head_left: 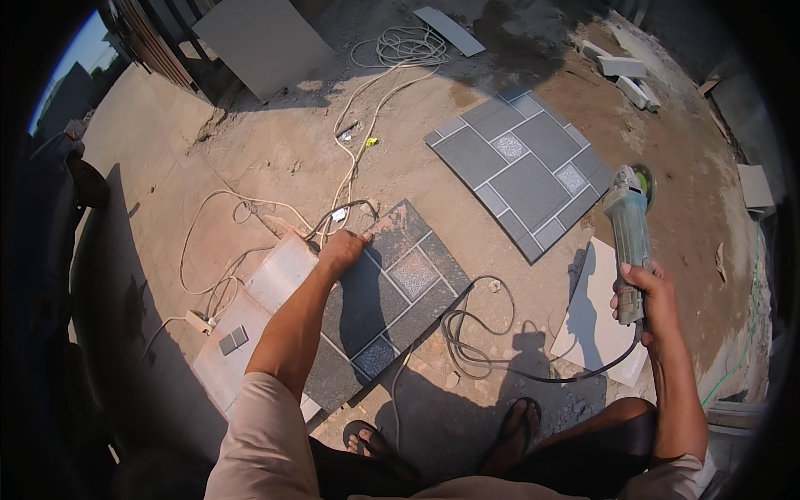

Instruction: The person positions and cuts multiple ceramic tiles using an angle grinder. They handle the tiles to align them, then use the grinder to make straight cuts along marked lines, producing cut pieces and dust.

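My right hand [646,296] is wrapped round the body of an angle grinder [629,229], held upright at the right with its disc [644,185] at the top. A black cord trails from the grinder's lower end. My left hand [343,252] is closed at the far left edge of a dark grey patterned tile [421,242], fingers pressed on that edge; their undersides are hidden. This tile, dusted reddish at its far corner, lies over a pale tile [279,271]. Ahead to the right, a second dark patterned tile [508,167] lies flat, apart from both hands.
A black cord [467,354] loops near my feet. Cream cable [408,46] lies coiled far ahead and runs back to a socket block [200,322]. A small grey block [234,339] rests on the pale tile. A white tile [596,333] lies under the grinder; offcuts [625,71] sit far right.
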Tool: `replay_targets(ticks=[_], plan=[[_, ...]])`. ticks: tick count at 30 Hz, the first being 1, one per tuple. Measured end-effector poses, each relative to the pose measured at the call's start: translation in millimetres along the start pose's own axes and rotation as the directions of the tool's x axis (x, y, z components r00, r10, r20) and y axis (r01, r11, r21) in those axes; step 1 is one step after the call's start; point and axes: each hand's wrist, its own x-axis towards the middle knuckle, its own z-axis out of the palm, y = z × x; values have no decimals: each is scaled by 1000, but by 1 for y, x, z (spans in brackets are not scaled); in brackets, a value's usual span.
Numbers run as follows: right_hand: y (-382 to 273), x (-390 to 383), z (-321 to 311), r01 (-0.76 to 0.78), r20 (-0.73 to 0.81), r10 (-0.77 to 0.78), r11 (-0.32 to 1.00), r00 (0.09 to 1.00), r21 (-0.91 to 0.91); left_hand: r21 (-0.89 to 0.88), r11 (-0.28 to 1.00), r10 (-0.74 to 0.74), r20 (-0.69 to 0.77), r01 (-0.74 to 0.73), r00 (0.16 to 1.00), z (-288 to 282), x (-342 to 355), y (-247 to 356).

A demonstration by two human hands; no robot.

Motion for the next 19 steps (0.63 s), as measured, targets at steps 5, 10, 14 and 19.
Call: replay_targets(ticks=[5,10,14,19], plan=[[-29,11,26,-22,-13,22,998,1000,-65,32,999,7,-166,-2,986,-70,-84,44],[-70,7,54,66,-32,-68,995,997,-80,-199,979,-53,-431,-38,901,-186,-171,-13],[-142,6,50,107,-42,-123,954,991,-279,-635,741,-280,-587,-217,760,-270,-297,-43],[-253,0,12,242,-46,-302,838,952,-489,-728,570,-458,-667,-381,588,-348,-411,-77]])
